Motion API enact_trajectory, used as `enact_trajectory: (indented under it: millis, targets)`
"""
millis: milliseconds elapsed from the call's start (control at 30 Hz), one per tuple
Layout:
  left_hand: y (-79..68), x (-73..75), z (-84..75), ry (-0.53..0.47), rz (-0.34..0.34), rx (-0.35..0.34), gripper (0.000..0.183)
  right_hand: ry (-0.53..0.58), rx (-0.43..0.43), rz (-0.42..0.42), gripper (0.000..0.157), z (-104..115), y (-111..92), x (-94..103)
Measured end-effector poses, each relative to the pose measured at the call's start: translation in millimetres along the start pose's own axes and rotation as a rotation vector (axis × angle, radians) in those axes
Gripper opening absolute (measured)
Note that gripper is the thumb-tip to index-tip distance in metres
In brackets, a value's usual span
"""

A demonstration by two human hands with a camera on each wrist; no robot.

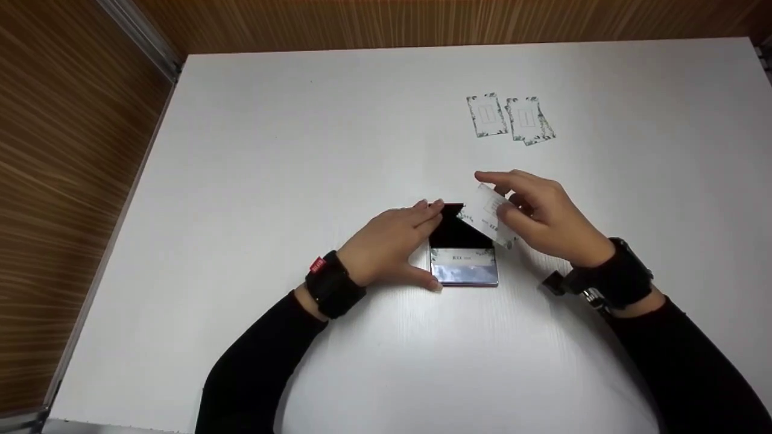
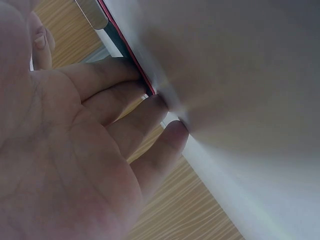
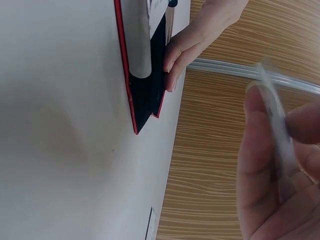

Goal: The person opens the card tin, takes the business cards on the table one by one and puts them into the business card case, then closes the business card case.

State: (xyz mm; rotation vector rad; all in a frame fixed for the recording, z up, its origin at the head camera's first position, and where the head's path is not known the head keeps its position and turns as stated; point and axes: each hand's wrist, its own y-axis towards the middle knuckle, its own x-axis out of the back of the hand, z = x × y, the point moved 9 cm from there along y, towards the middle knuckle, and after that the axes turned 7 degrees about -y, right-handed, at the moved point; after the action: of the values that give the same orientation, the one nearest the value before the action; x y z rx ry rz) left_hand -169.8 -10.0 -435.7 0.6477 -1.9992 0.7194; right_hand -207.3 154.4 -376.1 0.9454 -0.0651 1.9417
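Observation:
A card case (image 1: 449, 234) lies opened on the white table, its inside black with red edges. A printed card (image 1: 463, 257) sits in its near half, partly covered by a shiny silver panel (image 1: 465, 275). The fingers of my left hand (image 1: 392, 244) rest extended on the case's upper left side, with the thumb at its lower left corner. In the left wrist view the fingertips (image 2: 175, 131) touch down at the table beside the red edge. My right hand (image 1: 537, 211) pinches a white card (image 1: 487, 211) with a leafy border, tilted above the case's right side.
Several leaf-bordered cards lie farther back: one card (image 1: 487, 114) alone, and an overlapping pile (image 1: 526, 119) to its right. Wood-grain panels (image 1: 386, 24) border the table (image 1: 271, 150) at the back and left. Both wrists wear black bands.

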Motion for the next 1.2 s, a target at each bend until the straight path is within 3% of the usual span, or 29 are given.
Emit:
enact_trajectory:
  millis: [300, 700, 1033, 1200]
  targets:
    - [-0.5, 0.0, 0.4, 0.002, -0.002, 0.0, 0.113, 0.06, -0.053, -0.015, 0.051, -1.3, -0.7, 2.3]
    - [-1.3, 1.2, -1.0, -0.01, -0.002, 0.004, 0.113, 0.071, -0.036, -0.076, 0.023, 0.8, -1.6, 7.3]
    - [-1.9, 1.1, -2.4, -0.011, 0.012, 0.007, 0.113, 0.015, -0.069, -0.057, 0.024, -3.5, -2.5, 6.6]
    - [-1.9, 0.5, -2.6, -0.011, 0.014, 0.008, 0.114, -0.002, -0.083, -0.079, 0.047, -2.7, -2.8, 8.4]
